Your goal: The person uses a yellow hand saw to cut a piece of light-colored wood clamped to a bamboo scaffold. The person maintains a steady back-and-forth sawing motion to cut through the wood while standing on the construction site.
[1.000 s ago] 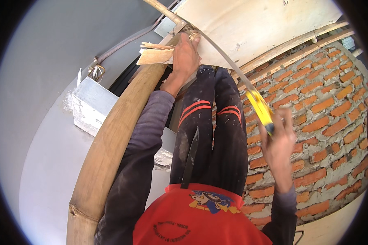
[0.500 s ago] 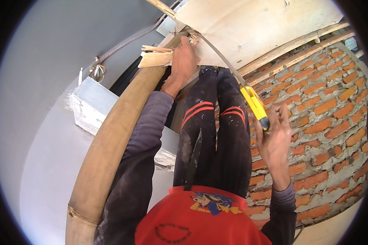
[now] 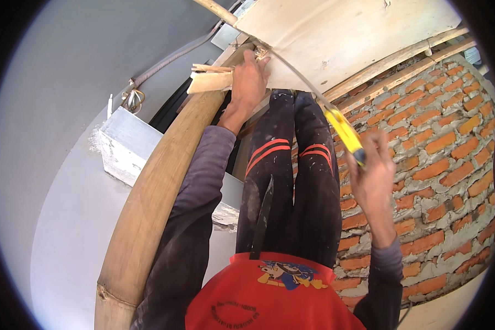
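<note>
Nearest the lens, a red shirt (image 3: 269,302) with a printed figure, and below it black trousers (image 3: 291,181) with orange stripes; a dark blade-like strip (image 3: 261,220) hanging from the waist over the left leg.

To the left, a thick bamboo pole (image 3: 148,203), curving from the lower edge up toward the top centre, alongside the grey-sleeved left forearm.

To the right, the right hand (image 3: 373,176), raised before the brick wall (image 3: 440,165), fingers closed around the dark end of a yellow tape case (image 3: 344,132). From the case, a thin metal tape (image 3: 294,71) drawn out, slanting up and left to the far end of the pole.

Farther off, the left hand (image 3: 250,80), pressed on the pole's upper end, fingers together and bent over the tape's tip just where the tape meets the split bamboo; whether pinching the tip or only pressing it down, cannot tell. Just left of that hand, a splintered wood piece (image 3: 209,80) sticking out sideways from the pole.

Beyond, a pale plywood sheet (image 3: 341,38) overhead, edged by wooden battens (image 3: 407,63) running along the brick top. Far left, a grey plastered wall with a square concrete ledge (image 3: 124,143), a coil of wire (image 3: 132,99) above it, and a grey conduit (image 3: 176,60) running up toward the plywood.
</note>
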A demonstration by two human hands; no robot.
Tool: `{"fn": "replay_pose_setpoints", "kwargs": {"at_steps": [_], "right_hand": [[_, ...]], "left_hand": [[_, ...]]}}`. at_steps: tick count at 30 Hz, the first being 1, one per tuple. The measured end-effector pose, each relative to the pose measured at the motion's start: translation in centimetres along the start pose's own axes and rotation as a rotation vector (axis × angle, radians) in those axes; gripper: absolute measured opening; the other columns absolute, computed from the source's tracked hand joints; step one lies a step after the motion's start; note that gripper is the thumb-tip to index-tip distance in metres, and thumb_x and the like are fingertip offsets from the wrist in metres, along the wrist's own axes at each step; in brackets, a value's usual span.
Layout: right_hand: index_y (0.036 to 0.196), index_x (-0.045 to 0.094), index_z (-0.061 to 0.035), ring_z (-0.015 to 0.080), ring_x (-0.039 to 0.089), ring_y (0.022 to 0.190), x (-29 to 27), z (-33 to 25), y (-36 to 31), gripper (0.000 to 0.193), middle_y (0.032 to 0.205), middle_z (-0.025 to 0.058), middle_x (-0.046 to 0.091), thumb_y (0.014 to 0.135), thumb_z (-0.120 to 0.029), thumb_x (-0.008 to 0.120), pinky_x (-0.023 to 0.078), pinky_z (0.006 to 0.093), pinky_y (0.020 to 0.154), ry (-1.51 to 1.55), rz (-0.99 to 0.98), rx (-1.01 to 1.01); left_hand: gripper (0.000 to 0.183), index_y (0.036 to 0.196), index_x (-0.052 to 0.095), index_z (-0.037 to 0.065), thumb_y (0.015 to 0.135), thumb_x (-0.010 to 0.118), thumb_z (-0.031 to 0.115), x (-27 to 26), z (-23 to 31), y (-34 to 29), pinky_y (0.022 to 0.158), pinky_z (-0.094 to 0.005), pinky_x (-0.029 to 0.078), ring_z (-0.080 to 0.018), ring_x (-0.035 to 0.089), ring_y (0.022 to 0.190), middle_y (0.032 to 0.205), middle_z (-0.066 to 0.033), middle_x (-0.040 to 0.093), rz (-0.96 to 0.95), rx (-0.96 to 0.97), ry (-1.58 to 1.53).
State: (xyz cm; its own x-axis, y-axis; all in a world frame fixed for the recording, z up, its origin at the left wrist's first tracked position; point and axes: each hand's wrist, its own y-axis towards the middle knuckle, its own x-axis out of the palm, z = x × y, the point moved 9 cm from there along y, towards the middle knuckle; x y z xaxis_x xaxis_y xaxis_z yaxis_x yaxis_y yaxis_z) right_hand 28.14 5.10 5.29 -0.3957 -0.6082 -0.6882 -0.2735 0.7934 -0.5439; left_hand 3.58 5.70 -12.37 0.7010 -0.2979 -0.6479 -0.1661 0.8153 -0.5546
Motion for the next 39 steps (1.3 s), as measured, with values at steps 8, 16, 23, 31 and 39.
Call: {"fn": "replay_pose_setpoints", "kwargs": {"at_steps": [8,16,23,31,39], "right_hand": [[0.097,0.060,0.0001,0.0315,0.064,0.066,1.0,1.4,1.3,0.028,0.096,0.0137,0.051,0.075,-0.009,0.074,0.053,0.0407,0.055,-0.088,-0.044,0.046],[0.091,0.062,-0.0005,0.0269,0.064,0.061,-2.3,1.7,-1.8,0.023,0.095,0.0107,0.053,0.073,-0.006,0.075,0.054,0.0370,0.050,-0.042,0.024,0.020],[0.094,0.058,-0.0031,0.0360,0.061,0.064,2.5,-0.4,1.8,0.025,0.096,0.0129,0.051,0.076,-0.008,0.074,0.051,0.0450,0.055,0.069,0.000,-0.001],[0.100,0.060,-0.0031,0.0278,0.063,0.061,-0.9,-1.0,-0.7,0.034,0.099,0.0114,0.050,0.070,-0.003,0.075,0.050,0.0393,0.049,0.038,-0.019,-0.010],[0.098,0.061,-0.0023,0.0309,0.063,0.062,1.3,0.0,0.8,0.031,0.098,0.0120,0.052,0.071,-0.006,0.076,0.051,0.0402,0.052,-0.010,-0.011,0.007]], "left_hand": [[0.036,0.104,0.043,-0.008,0.084,0.068,0.008,0.4,0.7,-0.1,0.066,-0.0510,0.051,-0.0438,0.064,0.071,0.071,-0.0278,0.063,0.022,0.166,0.084],[0.026,0.088,0.040,-0.005,0.095,0.055,0.015,-0.1,0.7,-0.2,0.055,-0.0440,0.053,-0.0369,0.069,0.070,0.068,-0.0264,0.065,0.005,0.035,0.089],[0.026,0.091,0.041,-0.006,0.092,0.059,0.011,1.1,0.2,-0.7,0.054,-0.0478,0.051,-0.0419,0.067,0.068,0.067,-0.0276,0.062,0.003,0.124,0.000],[0.026,0.096,0.044,-0.007,0.092,0.058,0.014,0.2,0.6,-0.1,0.063,-0.0497,0.051,-0.0441,0.065,0.068,0.067,-0.0282,0.062,-0.027,-0.004,-0.095],[0.026,0.097,0.042,-0.006,0.092,0.059,0.013,0.8,-0.1,-0.1,0.062,-0.0430,0.053,-0.0366,0.068,0.068,0.066,-0.0232,0.065,-0.034,-0.023,-0.032]]}}
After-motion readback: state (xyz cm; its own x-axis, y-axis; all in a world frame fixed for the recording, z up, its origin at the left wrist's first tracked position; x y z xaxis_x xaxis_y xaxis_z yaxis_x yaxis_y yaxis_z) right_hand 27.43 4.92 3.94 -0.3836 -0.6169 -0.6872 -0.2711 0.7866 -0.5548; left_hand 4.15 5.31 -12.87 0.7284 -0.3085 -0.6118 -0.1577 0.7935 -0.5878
